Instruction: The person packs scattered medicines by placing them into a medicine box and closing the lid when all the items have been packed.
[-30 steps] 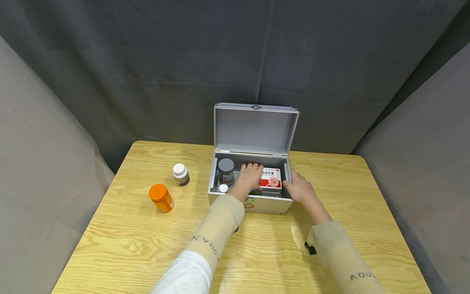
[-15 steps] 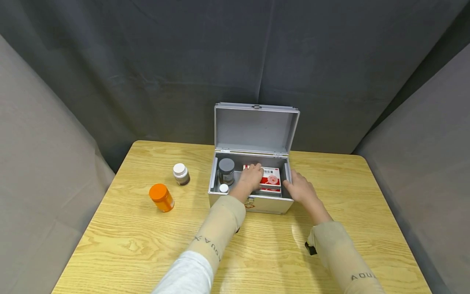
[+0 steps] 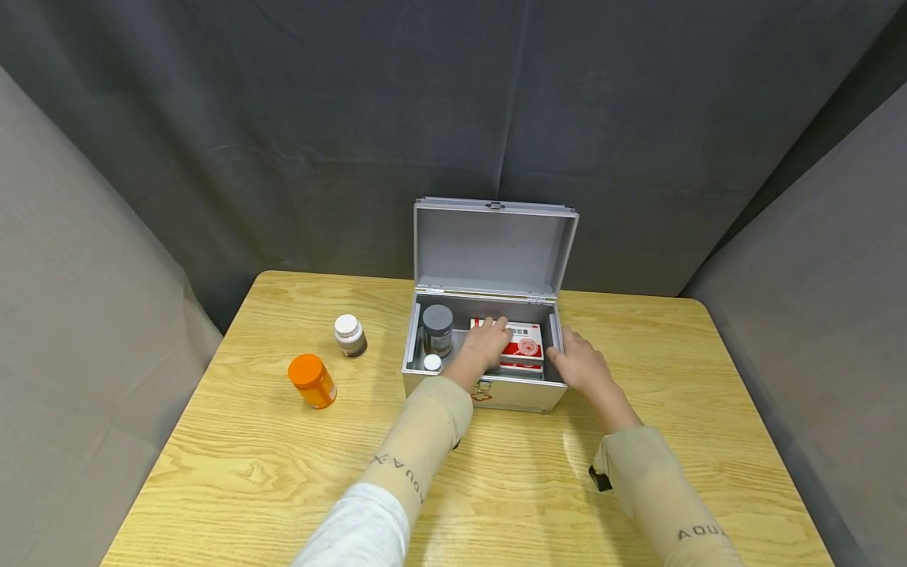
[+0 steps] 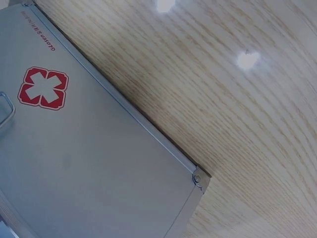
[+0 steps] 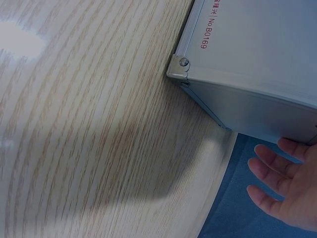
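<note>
A silver first-aid case [image 3: 489, 398] stands with its lid [image 3: 492, 248] raised. Inside, my left hand [image 3: 482, 350] grips the left part of a red and white medicine box [image 3: 526, 340], covering much of it. Under that box shows the red and white edge of another one [image 3: 524, 368]. My right hand [image 3: 581, 362] rests against the case's right side, thumb at the rim; in the right wrist view its fingers [image 5: 270, 173] are loosely spread beside the outer wall. A dark-lidded jar [image 3: 437, 329] and a white-capped bottle [image 3: 432, 363] stand at the case's left end.
On the wooden table [image 3: 234, 472], left of the case, stand an orange bottle [image 3: 312, 382] and a small white-capped bottle [image 3: 350, 336]. A dark curtain [image 3: 340, 157] hangs behind the table. Pale side panels [image 3: 78, 331] flank it.
The medicine box under my left hand has shifted slightly, and the red edge of the box beneath it has come into view since a second ago. My right hand has stayed in place.
</note>
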Available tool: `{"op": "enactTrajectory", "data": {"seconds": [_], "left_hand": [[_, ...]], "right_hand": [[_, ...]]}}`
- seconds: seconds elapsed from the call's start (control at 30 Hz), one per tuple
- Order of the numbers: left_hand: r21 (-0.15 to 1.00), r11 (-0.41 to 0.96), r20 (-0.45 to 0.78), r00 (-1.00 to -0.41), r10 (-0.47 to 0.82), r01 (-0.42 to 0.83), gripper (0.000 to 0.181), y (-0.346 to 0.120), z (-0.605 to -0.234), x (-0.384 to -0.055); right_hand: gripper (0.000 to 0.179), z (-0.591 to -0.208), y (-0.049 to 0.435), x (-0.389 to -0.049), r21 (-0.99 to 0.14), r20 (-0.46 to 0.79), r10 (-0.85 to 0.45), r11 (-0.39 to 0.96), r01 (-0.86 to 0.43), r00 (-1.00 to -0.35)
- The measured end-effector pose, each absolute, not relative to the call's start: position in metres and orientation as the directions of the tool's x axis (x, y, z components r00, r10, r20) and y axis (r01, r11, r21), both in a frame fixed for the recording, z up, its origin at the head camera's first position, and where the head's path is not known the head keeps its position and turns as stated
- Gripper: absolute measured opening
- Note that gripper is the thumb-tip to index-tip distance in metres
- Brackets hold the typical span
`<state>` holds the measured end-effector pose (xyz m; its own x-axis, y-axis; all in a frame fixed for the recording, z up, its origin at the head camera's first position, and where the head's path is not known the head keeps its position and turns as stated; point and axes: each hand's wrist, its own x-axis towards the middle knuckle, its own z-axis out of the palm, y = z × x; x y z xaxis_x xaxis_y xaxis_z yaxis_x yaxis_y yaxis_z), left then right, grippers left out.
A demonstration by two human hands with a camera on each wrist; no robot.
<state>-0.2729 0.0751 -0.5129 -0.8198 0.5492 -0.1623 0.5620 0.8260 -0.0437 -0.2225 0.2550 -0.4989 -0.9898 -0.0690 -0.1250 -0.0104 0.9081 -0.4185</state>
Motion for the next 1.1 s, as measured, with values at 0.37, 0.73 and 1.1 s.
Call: {"op": "enactTrajectory", "data": {"seconds": [0.37,0.73,1.1], "left_hand": [[-0.056,0.811,-0.175,-0.806,0.566,0.582,0.056,0.075,-0.511,-0.272],[-0.009,0.789,-0.100,-0.786,0.610,0.614,0.062,0.059,-0.499,-0.273],[0.011,0.746,0.018,-0.746,0.665,0.665,0.059,0.032,-0.468,-0.256]], "right_hand": [[0.044,-0.498,0.256,-0.221,-0.409,-0.112,-0.066,0.912,-0.015,-0.991],[0.046,-0.498,0.256,-0.222,-0.411,-0.116,-0.068,0.911,-0.014,-0.991],[0.045,-0.498,0.256,-0.222,-0.419,-0.113,-0.067,0.908,-0.013,-0.991]]}}
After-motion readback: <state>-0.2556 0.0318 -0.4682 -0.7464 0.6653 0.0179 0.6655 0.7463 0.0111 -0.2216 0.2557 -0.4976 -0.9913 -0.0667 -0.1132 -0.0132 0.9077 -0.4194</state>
